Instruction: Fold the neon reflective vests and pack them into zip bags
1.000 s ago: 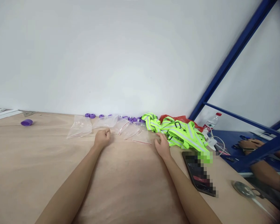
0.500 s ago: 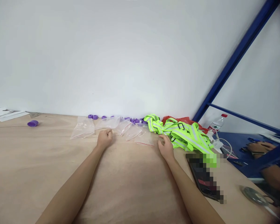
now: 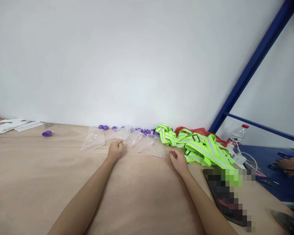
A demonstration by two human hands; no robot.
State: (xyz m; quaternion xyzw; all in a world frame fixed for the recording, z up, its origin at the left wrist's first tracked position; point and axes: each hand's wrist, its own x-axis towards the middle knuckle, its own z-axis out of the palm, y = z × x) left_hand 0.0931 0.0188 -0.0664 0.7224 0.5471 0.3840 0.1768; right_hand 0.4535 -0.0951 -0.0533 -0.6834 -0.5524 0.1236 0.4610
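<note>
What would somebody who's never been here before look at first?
Probably the bright yellow-green straps, tangled in a big pile just past the right hand. Next, maybe the little purple pieces along the wall, behind the see-through bags. One more purple piece lies by itself far over on the left.

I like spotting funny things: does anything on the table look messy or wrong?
One purple piece sits alone on the left, away from the other purple pieces by the wall. The green straps lie in a tangle. No spill shows.
</note>
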